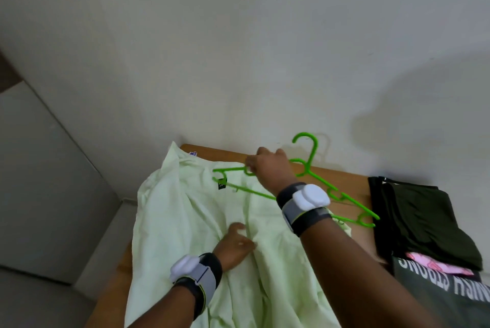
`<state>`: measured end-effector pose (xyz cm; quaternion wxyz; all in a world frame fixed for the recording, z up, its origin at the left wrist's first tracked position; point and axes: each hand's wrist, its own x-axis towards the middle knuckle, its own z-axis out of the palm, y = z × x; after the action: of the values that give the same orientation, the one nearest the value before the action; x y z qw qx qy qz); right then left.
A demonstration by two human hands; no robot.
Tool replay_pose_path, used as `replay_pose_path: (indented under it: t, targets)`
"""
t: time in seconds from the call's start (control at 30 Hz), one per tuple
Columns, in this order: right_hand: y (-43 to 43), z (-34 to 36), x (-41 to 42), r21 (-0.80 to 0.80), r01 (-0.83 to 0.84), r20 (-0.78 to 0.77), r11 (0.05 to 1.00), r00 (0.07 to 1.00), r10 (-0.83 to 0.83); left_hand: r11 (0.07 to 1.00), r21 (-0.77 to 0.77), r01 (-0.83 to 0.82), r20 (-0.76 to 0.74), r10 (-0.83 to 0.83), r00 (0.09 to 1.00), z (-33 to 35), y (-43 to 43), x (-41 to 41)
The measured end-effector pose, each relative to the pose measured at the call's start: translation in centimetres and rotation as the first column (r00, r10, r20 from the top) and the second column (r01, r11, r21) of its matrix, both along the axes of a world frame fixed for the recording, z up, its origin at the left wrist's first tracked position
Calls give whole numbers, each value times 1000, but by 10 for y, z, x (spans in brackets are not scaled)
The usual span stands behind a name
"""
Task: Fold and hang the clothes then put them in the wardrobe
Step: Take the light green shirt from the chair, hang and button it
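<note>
Nearest, pinching a crease of the pale green cotton garment with the curled fingers of the left hand, cloth spread all round those fingers over the brown wooden table. Farther, gripping the bright green plastic hanger in the right hand, fingers wrapped round its shoulder bar, hook beyond the knuckles by the white wall. Right of those fingers, folded dark clothes

A pale green garment lay spread over the wooden counter against a white wall. The right hand gripped a bright green hanger over the garment's far end, while the left hand pinched a bunch of its fabric near the middle. Folded dark clothes sat at the counter's right end.
</note>
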<state>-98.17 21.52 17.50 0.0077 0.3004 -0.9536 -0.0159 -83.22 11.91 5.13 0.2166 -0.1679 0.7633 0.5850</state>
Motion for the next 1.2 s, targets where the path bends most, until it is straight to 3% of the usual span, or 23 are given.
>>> replay_pose_path:
  t: [0.03,0.1,0.17,0.23,0.3,0.33,0.37,0.43,0.53,0.6,0.63,0.7,0.77,0.83,0.93,0.97,1.03,1.1,1.17,1.2]
  targets:
    - [-9,-5,3,-26,-65,44,998,997,66,979,86,-186,-9,187,982,1,-3,-2]
    - [-17,-16,11,-144,-186,100,972,974,201,796,308,-521,7,546,838,8,-10,-8]
    - [-17,-29,18,-272,-282,31,920,953,301,568,501,-653,33,741,670,15,-24,-12]
    - [-11,-48,21,-362,-272,-128,892,962,241,518,537,-666,8,786,618,21,-42,-12]
    - [2,-68,19,-462,-52,-173,885,984,-33,572,475,-668,-44,774,632,20,-59,-10]
    - [13,-77,17,-492,117,-117,863,973,-199,595,430,-679,-53,767,639,18,-65,-11]
    - [23,-86,14,-477,307,-3,824,936,-351,606,385,-696,-44,765,642,15,-72,-11]
    - [48,-105,11,-261,574,253,776,816,-519,625,309,-716,23,748,663,19,-81,-15]
    - [69,-127,12,38,560,442,828,734,-516,754,101,-649,91,642,761,36,-98,-26]
    - [75,-133,10,60,555,430,830,736,-524,842,-83,-533,82,538,839,48,-116,-31]
    - [77,-134,9,16,588,429,809,726,-537,843,-254,-473,-8,488,873,49,-128,-34]
    - [84,-130,8,-142,656,455,742,709,-540,654,-589,-475,-288,379,880,51,-149,-41]
    - [88,-122,5,-230,676,409,700,720,-560,501,-642,-581,-497,306,812,49,-159,-54]
    - [86,-115,2,-209,661,342,721,740,-579,440,-762,-475,-376,298,878,42,-165,-68]
    - [69,-109,-3,-164,616,330,771,771,-545,480,-822,-307,-166,313,935,35,-173,-80]
    - [62,-107,-5,-162,601,345,782,777,-526,498,-806,-320,-195,286,938,33,-172,-83]
    - [46,-103,-5,-171,590,398,789,774,-493,475,-774,-418,-402,141,905,32,-161,-81]
    - [32,-103,-5,-192,597,459,779,756,-466,633,-661,-404,-577,-84,813,33,-134,-69]
    - [21,-105,-5,-222,604,519,765,738,-432,748,-647,-147,-567,-343,749,37,-105,-49]
    - [17,-108,-5,-242,596,542,765,737,-404,746,-665,35,-471,-455,755,39,-94,-37]
